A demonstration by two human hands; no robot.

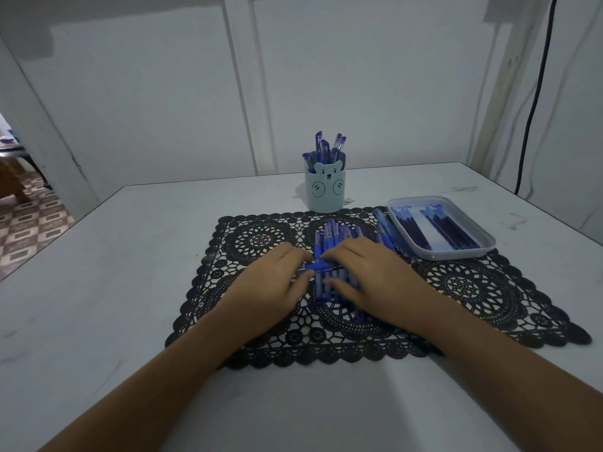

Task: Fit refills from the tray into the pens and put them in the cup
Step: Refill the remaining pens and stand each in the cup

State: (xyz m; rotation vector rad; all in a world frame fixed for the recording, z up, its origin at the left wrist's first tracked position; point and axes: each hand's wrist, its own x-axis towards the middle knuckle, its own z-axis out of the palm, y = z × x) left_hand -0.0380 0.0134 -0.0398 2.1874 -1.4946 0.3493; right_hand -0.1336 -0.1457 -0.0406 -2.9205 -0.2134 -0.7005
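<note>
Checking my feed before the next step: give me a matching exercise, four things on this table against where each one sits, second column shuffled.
1 cup
2 tray
3 pen pile
4 crosswise pen

A held between left hand and right hand
B at the mat's far edge, upright pens in it
C mid-mat, beneath the hands
D at the mat's far right corner, refills inside

Pairs: 1-B, 2-D, 3-C, 4-A

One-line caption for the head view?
Left hand and right hand hold a blue pen above the pen pile; cup, tray beyond.
</note>
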